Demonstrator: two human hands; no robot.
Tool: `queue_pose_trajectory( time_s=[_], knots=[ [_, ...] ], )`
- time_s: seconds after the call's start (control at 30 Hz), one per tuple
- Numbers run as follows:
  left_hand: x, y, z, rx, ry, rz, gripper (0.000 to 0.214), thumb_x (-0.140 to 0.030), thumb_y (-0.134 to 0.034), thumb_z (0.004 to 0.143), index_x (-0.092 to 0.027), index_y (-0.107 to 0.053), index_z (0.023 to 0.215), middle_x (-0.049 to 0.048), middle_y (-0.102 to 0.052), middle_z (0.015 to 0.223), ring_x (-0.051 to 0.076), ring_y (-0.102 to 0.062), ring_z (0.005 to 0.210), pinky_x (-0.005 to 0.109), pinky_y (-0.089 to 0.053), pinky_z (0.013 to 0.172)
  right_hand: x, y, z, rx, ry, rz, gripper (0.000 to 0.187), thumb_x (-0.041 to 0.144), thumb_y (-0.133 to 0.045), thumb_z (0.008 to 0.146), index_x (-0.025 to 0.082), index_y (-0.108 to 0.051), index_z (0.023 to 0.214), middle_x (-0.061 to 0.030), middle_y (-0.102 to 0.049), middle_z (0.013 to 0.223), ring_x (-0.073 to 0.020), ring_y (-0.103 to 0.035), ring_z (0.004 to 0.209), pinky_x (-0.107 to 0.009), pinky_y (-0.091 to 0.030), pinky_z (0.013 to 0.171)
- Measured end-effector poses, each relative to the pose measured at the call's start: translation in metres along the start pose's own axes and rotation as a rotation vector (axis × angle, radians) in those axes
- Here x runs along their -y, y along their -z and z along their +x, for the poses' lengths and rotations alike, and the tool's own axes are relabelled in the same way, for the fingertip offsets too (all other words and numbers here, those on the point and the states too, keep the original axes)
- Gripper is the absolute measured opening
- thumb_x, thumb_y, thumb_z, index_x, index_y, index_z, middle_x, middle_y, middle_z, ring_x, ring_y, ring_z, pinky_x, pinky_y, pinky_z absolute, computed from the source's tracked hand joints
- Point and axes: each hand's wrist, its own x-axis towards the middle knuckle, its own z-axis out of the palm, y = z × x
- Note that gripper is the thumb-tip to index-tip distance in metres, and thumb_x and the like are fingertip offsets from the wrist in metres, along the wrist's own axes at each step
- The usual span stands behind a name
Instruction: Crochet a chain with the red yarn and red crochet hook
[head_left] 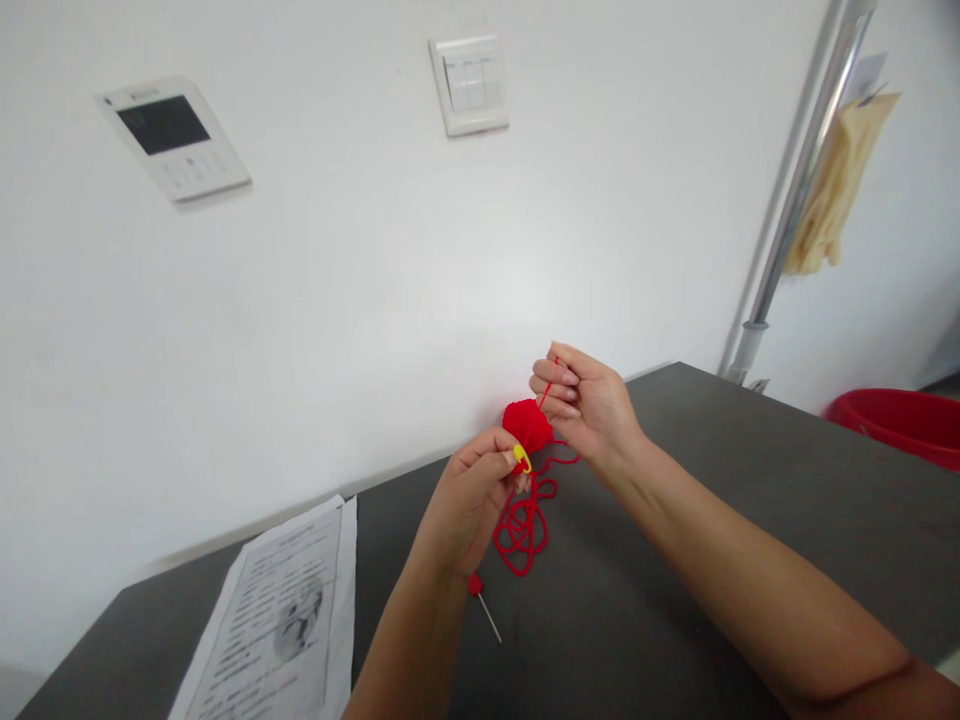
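My left hand (471, 495) is closed, pinching the lower edge of a small red crocheted piece (527, 424) where a yellow clip-like marker (522, 458) is fastened. My right hand (581, 400) is closed just right of the piece, gripping the red yarn strand (548, 385) that rises from it. Loose red yarn (525, 520) hangs in loops from the piece down to the dark grey table (720, 480). A crochet hook (484, 602) with a red handle lies on the table under my left wrist.
A printed sheet of paper (281, 615) lies at the table's left end. The table stands against a white wall with a light switch (469, 84) and an intercom panel (172, 137). A metal pole (795, 190), a hanging beige glove (836, 190) and a red basin (900, 422) are at the right.
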Motion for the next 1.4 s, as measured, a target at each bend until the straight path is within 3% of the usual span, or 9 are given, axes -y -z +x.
queue_pose_trajectory(
  time_s=[0.2,0.3,0.5,0.6,0.73,0.8,0.87,1.17,1.4],
  knots=[
    [-0.004,0.006,0.002,-0.118,-0.093,0.056,0.014,-0.026,-0.073,0.069,-0.014,-0.066,0.064,0.0005,-0.064,0.059,0.011,-0.056,0.061,0.024,-0.044,0.065,0.006,-0.002,-0.007,0.115,0.025,-0.005,0.04,0.015,-0.06,0.085,0.02,-0.033,0.056,0.0097,-0.019,0.054,-0.0062,-0.012,0.044,-0.011,-0.018,0.031],
    [-0.003,0.011,0.005,-0.142,-0.061,0.028,0.016,-0.027,-0.077,0.068,-0.014,-0.068,0.071,0.004,-0.071,0.066,0.013,-0.062,0.062,0.026,-0.047,0.065,0.009,-0.004,-0.011,0.184,0.048,-0.019,0.042,0.017,-0.063,0.083,0.02,-0.031,0.056,0.0095,-0.017,0.054,-0.0069,-0.01,0.046,-0.011,-0.018,0.032],
    [-0.003,0.017,0.009,-0.222,-0.128,-0.042,0.019,-0.018,-0.082,0.06,-0.014,-0.071,0.073,0.0013,-0.071,0.065,0.01,-0.061,0.06,0.022,-0.049,0.065,0.006,-0.005,-0.011,0.199,0.083,-0.151,0.037,0.023,-0.064,0.081,0.021,-0.035,0.058,0.0105,-0.023,0.049,-0.007,-0.008,0.045,-0.015,-0.015,0.033],
    [-0.006,0.021,0.009,-0.243,-0.181,-0.034,0.016,-0.018,-0.082,0.059,-0.014,-0.072,0.071,-0.001,-0.068,0.062,0.009,-0.06,0.06,0.021,-0.048,0.064,-0.001,-0.004,-0.013,0.2,0.107,-0.394,0.028,0.03,-0.064,0.084,0.022,-0.043,0.068,0.0115,-0.03,0.048,-0.0068,-0.011,0.043,-0.017,-0.013,0.034],
    [-0.011,0.025,0.008,-0.258,-0.221,0.011,0.014,-0.019,-0.082,0.06,-0.016,-0.075,0.072,-0.0004,-0.07,0.065,0.009,-0.061,0.062,0.02,-0.049,0.065,-0.012,-0.004,-0.017,0.285,0.206,-1.021,0.015,0.034,-0.063,0.087,0.021,-0.056,0.083,0.0091,-0.04,0.054,-0.0078,-0.03,0.046,-0.019,-0.023,0.043],
    [-0.014,0.027,0.007,-0.274,-0.238,0.049,0.014,-0.017,-0.082,0.06,-0.016,-0.076,0.072,-0.0007,-0.071,0.065,0.009,-0.062,0.062,0.02,-0.049,0.066,-0.015,-0.004,-0.019,0.344,0.28,-1.288,0.016,0.034,-0.058,0.091,0.019,-0.061,0.084,0.0061,-0.046,0.06,-0.0089,-0.037,0.052,-0.021,-0.028,0.049],
    [-0.016,0.028,0.006,-0.297,-0.255,0.081,0.013,-0.015,-0.082,0.059,-0.017,-0.076,0.07,-0.0013,-0.072,0.065,0.009,-0.062,0.063,0.02,-0.049,0.067,-0.017,-0.004,-0.02,0.387,0.307,-1.403,0.021,0.035,-0.052,0.094,0.018,-0.062,0.085,0.0056,-0.047,0.061,-0.0092,-0.038,0.054,-0.022,-0.028,0.052],
    [-0.021,0.032,0.002,-0.328,-0.265,0.262,0.011,-0.015,-0.079,0.061,-0.018,-0.076,0.071,-0.0001,-0.073,0.067,0.012,-0.063,0.068,0.024,-0.049,0.07,-0.015,-0.004,-0.021,0.444,0.229,-1.357,0.02,0.036,-0.055,0.092,0.019,-0.06,0.084,0.0073,-0.041,0.058,-0.0095,-0.035,0.052,-0.023,-0.028,0.051],
    [-0.021,0.033,0.001,-0.313,-0.216,0.242,0.013,-0.018,-0.082,0.061,-0.017,-0.076,0.073,0.0013,-0.074,0.069,0.013,-0.063,0.067,0.027,-0.049,0.071,-0.014,-0.003,-0.021,0.43,0.123,-1.321,0.016,0.031,-0.058,0.087,0.018,-0.058,0.078,0.0072,-0.041,0.057,-0.0091,-0.034,0.051,-0.023,-0.026,0.05]
  ],
)
